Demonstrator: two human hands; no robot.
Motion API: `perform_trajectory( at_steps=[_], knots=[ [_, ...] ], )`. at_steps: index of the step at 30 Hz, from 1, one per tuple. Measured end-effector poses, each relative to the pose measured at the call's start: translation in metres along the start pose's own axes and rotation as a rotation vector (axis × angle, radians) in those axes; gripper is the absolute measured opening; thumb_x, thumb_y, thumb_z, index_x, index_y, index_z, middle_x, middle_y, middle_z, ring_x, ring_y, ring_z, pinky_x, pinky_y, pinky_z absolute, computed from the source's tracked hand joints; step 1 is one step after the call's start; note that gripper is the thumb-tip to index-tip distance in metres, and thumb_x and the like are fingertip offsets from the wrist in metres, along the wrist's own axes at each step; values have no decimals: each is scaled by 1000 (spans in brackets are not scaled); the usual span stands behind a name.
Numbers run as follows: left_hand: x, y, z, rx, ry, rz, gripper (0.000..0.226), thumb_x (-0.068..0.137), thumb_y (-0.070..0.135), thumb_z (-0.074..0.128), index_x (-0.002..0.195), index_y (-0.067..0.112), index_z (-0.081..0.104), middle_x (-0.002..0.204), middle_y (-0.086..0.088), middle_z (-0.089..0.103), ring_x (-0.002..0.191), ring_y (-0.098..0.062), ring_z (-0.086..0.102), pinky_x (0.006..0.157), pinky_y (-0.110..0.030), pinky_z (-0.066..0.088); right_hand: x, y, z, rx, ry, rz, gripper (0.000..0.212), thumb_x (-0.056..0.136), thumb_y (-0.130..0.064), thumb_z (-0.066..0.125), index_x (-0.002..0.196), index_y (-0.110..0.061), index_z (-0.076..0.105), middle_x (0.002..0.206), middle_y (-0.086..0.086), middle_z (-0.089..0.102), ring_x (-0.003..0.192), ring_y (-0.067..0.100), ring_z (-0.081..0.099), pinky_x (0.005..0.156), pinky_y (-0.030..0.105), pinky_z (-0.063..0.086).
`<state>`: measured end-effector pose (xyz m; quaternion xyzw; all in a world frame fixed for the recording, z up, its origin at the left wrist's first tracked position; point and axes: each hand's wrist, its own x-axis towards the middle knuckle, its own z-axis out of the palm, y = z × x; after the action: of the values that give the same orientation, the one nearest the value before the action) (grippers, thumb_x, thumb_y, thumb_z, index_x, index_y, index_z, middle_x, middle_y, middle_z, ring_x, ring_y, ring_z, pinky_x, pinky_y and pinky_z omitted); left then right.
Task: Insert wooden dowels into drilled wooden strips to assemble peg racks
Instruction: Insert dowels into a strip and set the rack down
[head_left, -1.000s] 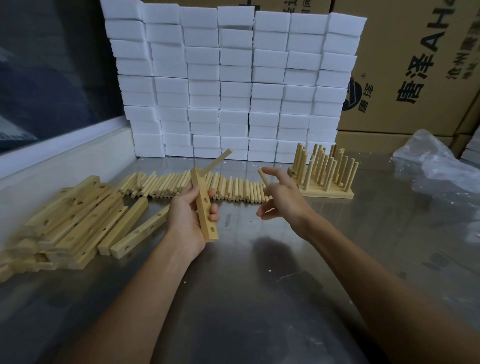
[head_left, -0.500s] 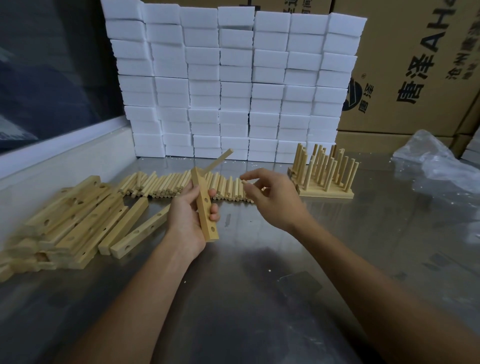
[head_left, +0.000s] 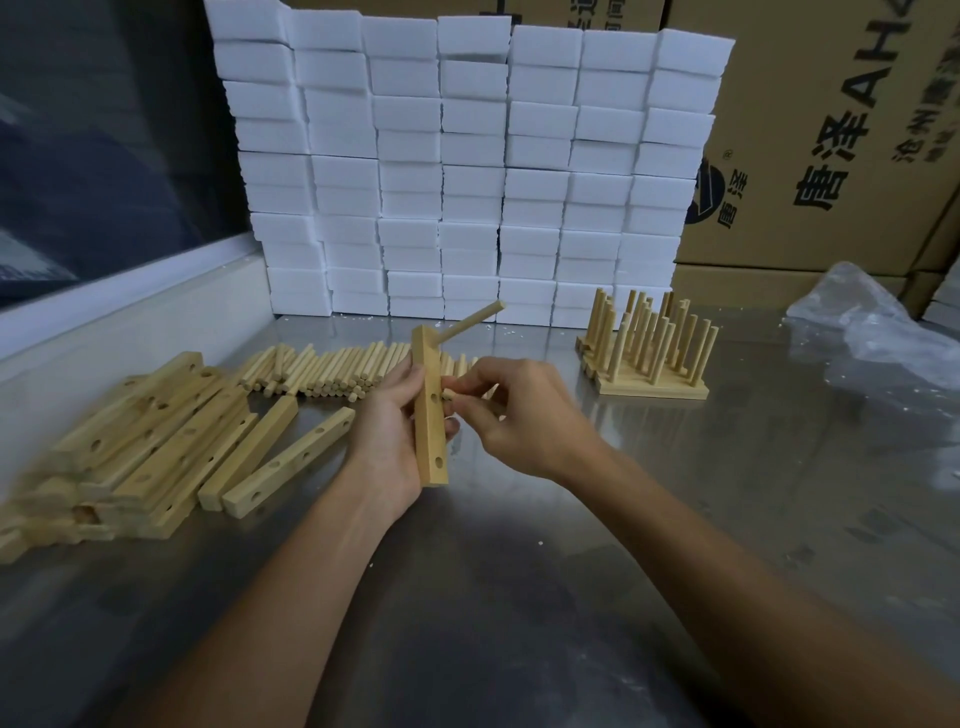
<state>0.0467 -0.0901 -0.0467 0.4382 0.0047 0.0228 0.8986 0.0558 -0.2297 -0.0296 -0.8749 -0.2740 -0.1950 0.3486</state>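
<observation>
My left hand grips a drilled wooden strip upright above the metal table. One dowel sticks out of the strip's top hole, slanting up to the right. My right hand pinches a second dowel, whose tip sits at the strip's middle hole. A lower hole in the strip stays open. Behind the hands lies a row of loose dowels.
Drilled strips are piled at the left, two lying apart nearer the hands. Finished peg racks stand at the back right. A wall of white foam blocks, cardboard boxes and a plastic bag line the back.
My right hand reached to the dowel row, picked up a dowel and brought it left to the strip's middle hole. My left hand kept the strip nearly still.
</observation>
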Motion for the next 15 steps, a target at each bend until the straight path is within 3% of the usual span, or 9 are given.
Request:
perform_trajectory(
  at_steps=[3,6,8,10,15],
  knots=[
    [-1,-1,1,61,25,4,25,102,18,48,117,18,68,87,-6,69,69,-16,62,66,-30,49,-1,-3,-2,-16,1,-26,6,87,-16,73,91,-11,72,86,-6,75,65,-15,57,63,3,42],
    [-2,0,3,87,39,22,26,102,17,49,114,24,70,100,-10,67,83,-23,60,78,-36,47,0,-7,-3,-124,-12,-104,9,88,-15,71,94,-9,73,87,-1,72,73,3,62,70,19,52],
    [-3,1,4,88,42,44,27,101,15,49,111,26,72,95,-9,68,77,-21,60,70,-34,47,-1,-10,-4,-217,-23,-150,9,89,-15,69,94,-9,73,88,2,70,77,16,63,72,35,54],
    [-4,1,5,107,59,59,28,101,13,50,118,23,70,90,-9,67,68,-18,59,58,-30,46,-1,-12,-7,-287,-25,-182,9,91,-16,67,94,-10,72,87,2,67,77,21,61,68,41,51],
    [-4,-4,10,157,125,113,29,99,10,55,123,19,69,88,-12,66,67,-20,56,52,-29,46,-6,-15,-5,-522,-3,-233,11,91,-20,59,93,-19,70,91,-4,64,77,25,61,56,38,46]
  ],
)
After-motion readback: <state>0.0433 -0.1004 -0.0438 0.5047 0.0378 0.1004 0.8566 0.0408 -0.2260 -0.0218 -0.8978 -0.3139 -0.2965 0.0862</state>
